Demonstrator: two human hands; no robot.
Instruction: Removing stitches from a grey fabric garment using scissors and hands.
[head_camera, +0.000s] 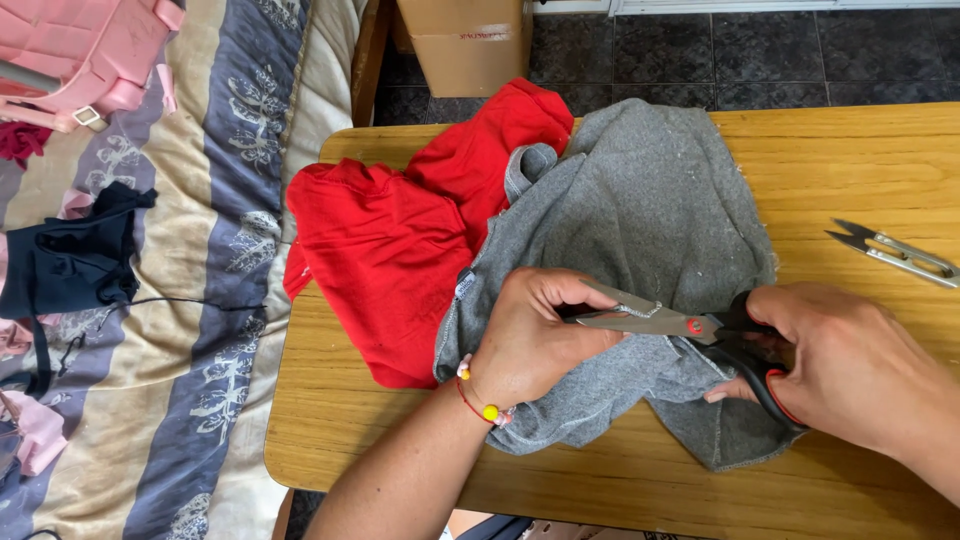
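Head view: wooden table (860, 160) fills the right and centre of the frame, its left edge rounded, with bare wood open at right and along the bottom. Grey garment (640, 220) lies centre frame, overlapping a red garment (390, 250) to its left. Left hand (530, 340) is closed, pinching a fold of the grey fabric. Right hand (840, 365) grips the black handles of scissors (660, 322), fingers through the loops; blades are nearly closed, tips hidden behind the left fingers. Right forearm is cut off at the frame edge. Thread snips (895, 252) lie alone at right. Striped bedding (180, 330) at left, dark cloth (70, 260) on it, pink item (90, 50) upper left, cardboard box (465, 40) top centre.
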